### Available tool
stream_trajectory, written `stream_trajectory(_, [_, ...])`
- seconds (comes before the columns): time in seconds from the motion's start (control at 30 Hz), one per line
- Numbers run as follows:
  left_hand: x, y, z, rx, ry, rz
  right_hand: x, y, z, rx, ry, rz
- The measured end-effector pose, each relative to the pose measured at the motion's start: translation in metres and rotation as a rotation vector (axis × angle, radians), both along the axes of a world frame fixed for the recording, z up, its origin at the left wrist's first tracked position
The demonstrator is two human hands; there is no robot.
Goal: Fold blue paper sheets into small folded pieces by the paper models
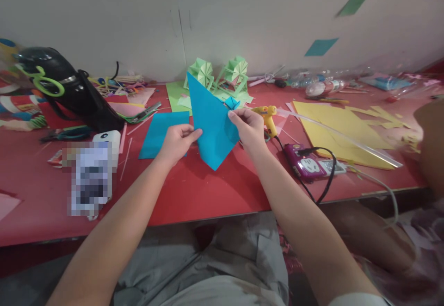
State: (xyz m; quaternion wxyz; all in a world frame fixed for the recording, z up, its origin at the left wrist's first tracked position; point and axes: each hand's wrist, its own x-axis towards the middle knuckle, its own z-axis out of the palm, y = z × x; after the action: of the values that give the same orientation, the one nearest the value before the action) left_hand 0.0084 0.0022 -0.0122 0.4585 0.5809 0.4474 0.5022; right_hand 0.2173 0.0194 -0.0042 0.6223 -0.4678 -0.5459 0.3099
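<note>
A folded blue paper sheet [211, 121] is held up above the red table [208, 190] between both hands. My left hand [176, 141] pinches its left edge, thumb pressed against the paper. My right hand [247, 128] pinches its right edge near a small folded corner. A second blue sheet [157, 132] lies flat on the table just behind my left hand. Green folded paper models [222, 77] stand at the back by the wall.
A yellow glue gun [268, 116] and a purple power strip [308, 165] with a black cable lie right of my hands. Yellow paper [340, 125] is further right. A black bag [69, 88], scissors and scraps crowd the left. Another person's arm [430, 144] shows at right.
</note>
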Motion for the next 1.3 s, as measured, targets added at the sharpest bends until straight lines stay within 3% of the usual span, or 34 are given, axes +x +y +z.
stream_trajectory(0.17, [-0.003,0.002,-0.003,0.044,0.104,0.103,0.0,0.0,0.0,-0.017,-0.005,0.0])
stream_trajectory(0.37, [-0.002,0.003,-0.009,0.005,0.055,-0.035,0.002,0.004,-0.002,-0.017,0.036,-0.022])
stream_trajectory(0.57, [-0.007,0.005,-0.01,0.067,0.207,0.07,0.002,0.005,-0.002,-0.011,0.04,-0.008])
stream_trajectory(0.8, [-0.005,0.01,-0.014,0.038,0.091,-0.014,0.003,0.008,-0.006,-0.012,0.062,-0.052])
stream_trajectory(1.3, [-0.016,0.016,-0.011,0.07,0.254,0.101,0.001,0.009,-0.007,-0.059,0.177,0.018])
